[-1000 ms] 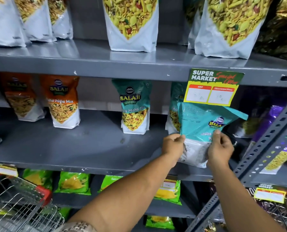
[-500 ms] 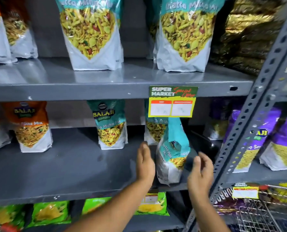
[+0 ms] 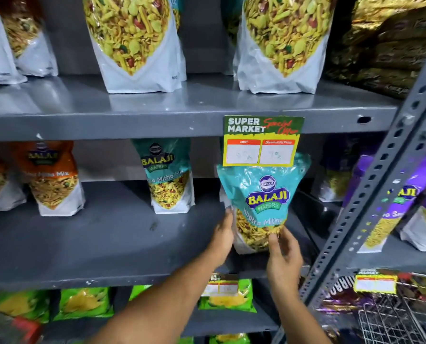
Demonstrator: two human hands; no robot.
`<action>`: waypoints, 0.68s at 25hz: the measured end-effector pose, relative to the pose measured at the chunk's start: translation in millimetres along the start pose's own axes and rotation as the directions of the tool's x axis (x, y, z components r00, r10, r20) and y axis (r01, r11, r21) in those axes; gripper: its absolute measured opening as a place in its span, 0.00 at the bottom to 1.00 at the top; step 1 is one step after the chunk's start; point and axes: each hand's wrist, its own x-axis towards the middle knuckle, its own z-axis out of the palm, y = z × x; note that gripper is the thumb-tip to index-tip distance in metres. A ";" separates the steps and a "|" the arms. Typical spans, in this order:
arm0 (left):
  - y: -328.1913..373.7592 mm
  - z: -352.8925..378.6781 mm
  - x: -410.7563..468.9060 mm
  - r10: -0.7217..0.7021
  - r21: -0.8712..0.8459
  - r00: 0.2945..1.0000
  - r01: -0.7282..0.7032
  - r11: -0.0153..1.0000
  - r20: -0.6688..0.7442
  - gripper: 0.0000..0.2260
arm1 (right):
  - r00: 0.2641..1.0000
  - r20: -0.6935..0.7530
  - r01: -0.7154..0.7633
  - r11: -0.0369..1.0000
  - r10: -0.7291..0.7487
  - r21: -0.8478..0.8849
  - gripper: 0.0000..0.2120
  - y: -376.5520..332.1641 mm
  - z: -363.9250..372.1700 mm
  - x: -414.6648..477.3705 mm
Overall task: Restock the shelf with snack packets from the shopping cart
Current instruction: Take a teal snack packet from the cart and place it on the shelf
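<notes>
A teal Balaji snack packet stands upright near the front right of the grey middle shelf, its front facing me. My left hand touches its lower left side. My right hand pinches its lower right corner. Another teal packet stands further back to the left, and an orange packet beyond that. The cart's wire mesh shows at the bottom right.
A Super Market price tag hangs from the upper shelf edge right above the held packet. Large white mix bags fill the upper shelf. Green packets lie below. A slotted steel upright and purple packets stand to the right.
The teal packet has turned from side-on to face front and stands upright. Both hands, apart from it half a second ago, are back on its lower sides.
</notes>
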 end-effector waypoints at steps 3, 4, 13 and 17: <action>-15.0 -8.8 -7.9 0.142 0.165 0.986 -0.155 0.974 0.088 0.39 | 0.998 -0.060 0.012 0.994 -0.005 0.109 0.16 -38.3 -2.9 31.2; -24.5 -12.6 -7.5 0.178 0.250 0.974 -0.208 0.945 0.137 0.45 | 0.999 -0.038 0.030 0.989 -0.025 0.142 0.18 -55.5 -3.7 46.4; -38.6 -21.3 11.3 0.202 0.685 0.976 -0.203 0.700 0.082 0.32 | 1.000 0.001 0.004 0.886 -0.005 0.464 0.06 -112.5 20.9 98.0; -29.6 -19.0 5.3 0.175 0.723 0.971 -0.240 0.649 0.165 0.33 | 0.993 -0.069 0.116 0.871 -0.095 0.477 0.03 -101.6 23.4 93.0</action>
